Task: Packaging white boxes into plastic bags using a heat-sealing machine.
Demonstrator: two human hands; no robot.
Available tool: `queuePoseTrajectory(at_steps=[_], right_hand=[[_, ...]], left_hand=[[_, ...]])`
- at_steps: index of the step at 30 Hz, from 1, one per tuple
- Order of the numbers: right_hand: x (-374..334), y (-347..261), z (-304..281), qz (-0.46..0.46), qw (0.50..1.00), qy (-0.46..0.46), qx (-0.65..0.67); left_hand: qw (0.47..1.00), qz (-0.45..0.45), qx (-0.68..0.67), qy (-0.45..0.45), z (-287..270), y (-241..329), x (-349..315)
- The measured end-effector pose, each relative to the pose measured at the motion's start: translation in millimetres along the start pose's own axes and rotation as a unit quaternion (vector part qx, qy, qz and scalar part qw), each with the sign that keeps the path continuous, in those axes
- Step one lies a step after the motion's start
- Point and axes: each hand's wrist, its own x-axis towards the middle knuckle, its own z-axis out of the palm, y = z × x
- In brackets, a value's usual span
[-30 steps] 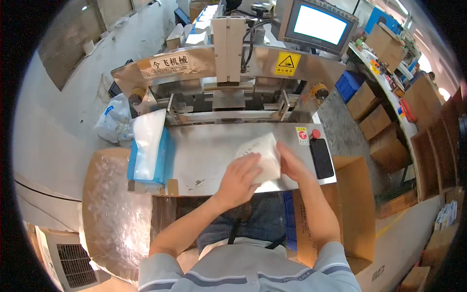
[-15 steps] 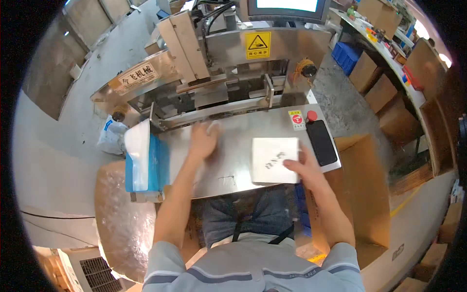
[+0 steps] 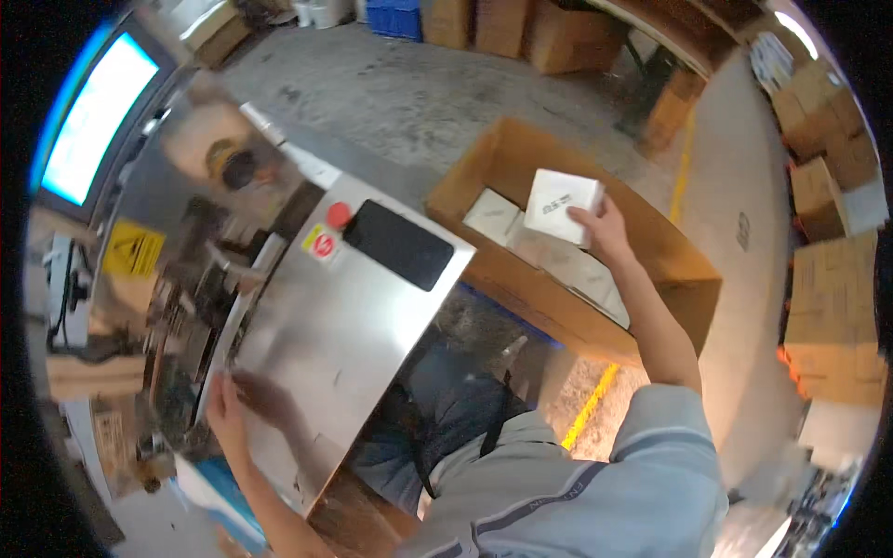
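My right hand [image 3: 605,228] grips a small white box [image 3: 562,203] with dark marks on top, the thumb pressing its upper face. The box is above an open cardboard carton [image 3: 521,149], where several white boxes [image 3: 493,215] lie side by side. At the far left of the steel worktop [image 3: 363,339], my left hand [image 3: 226,414] is beside the machine's front slot, fingers stretched out and slightly blurred. I see nothing in it.
A black phone [image 3: 400,244] lies on the worktop beside a red button [image 3: 339,215]. A lit screen [image 3: 98,116] and a yellow warning sign [image 3: 133,248] are on the machine side. Cardboard cartons [image 3: 833,321] are stacked at the right. A blue bin [image 3: 394,17] stands at the back.
The view has swung to the right. My right hand has carried the white box off the worktop to above the carton. My left hand stays near the machine's front.
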Motion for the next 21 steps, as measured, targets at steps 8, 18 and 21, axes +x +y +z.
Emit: queuePoseTrajectory(at_steps=[8,18,21], right_hand=[[45,116,14,0.271,0.962,0.004,-0.037],[101,132,85,0.26,0.965,-0.028,-0.011],[98,143,98,0.199,0.978,0.005,0.065]], left_hand=[[0.946,0.141,0.286,-0.054,104,63,-125],[0.93,0.185,0.316,-0.042,117,53,-124],[0.929,0.184,0.32,-0.037,115,60,-124]])
